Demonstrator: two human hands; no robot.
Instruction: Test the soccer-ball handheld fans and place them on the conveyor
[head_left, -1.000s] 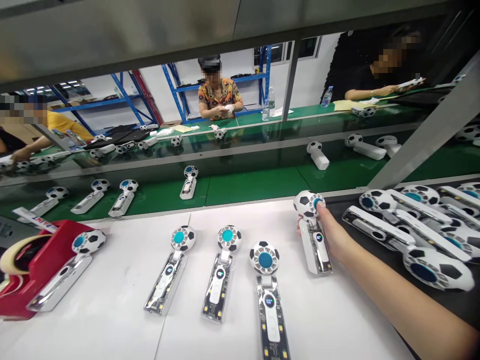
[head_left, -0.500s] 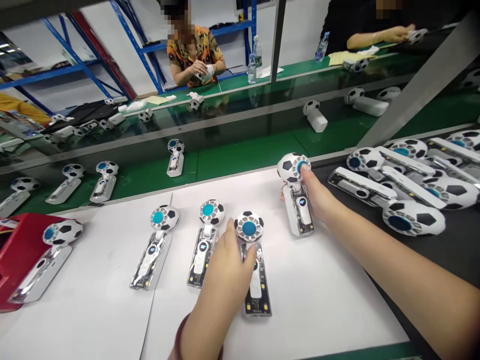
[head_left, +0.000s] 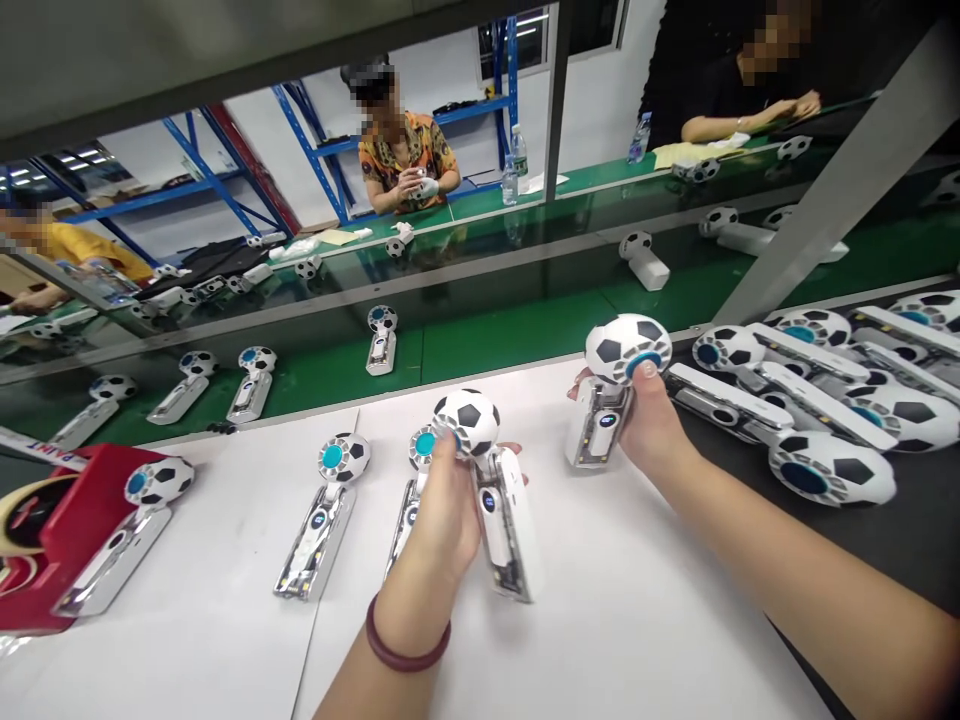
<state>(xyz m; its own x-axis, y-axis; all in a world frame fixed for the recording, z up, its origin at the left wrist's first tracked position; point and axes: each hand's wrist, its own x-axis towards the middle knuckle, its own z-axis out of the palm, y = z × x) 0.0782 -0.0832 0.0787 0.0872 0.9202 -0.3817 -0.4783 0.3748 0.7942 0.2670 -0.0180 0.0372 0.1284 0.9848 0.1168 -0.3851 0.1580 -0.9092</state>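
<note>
My left hand [head_left: 444,500] is closed on a handheld fan [head_left: 512,530] with a soccer-ball head and a clear-sided handle. My thumb lies on the head, and fingertips show behind it. My right hand [head_left: 652,415] grips another soccer-ball fan [head_left: 598,425], thumb on the blue centre of its tilted head. Small lit displays show on both handles. Just left of my left hand, a third fan [head_left: 424,448] lies partly hidden by the hand. Further left on the white sheet rests another fan [head_left: 313,535].
More fans [head_left: 832,455] are piled on a black surface at right. A red tape dispenser [head_left: 97,490] stands at left with a fan [head_left: 116,560] against it. Several fans sit on the green conveyor [head_left: 322,375]. Across it, a person [head_left: 409,165] handles a white object.
My left hand has taken hold of the fan beside it and tilted it up from the sheet. The fan in my right hand has turned, its head tipping downward. The camera view has shifted.
</note>
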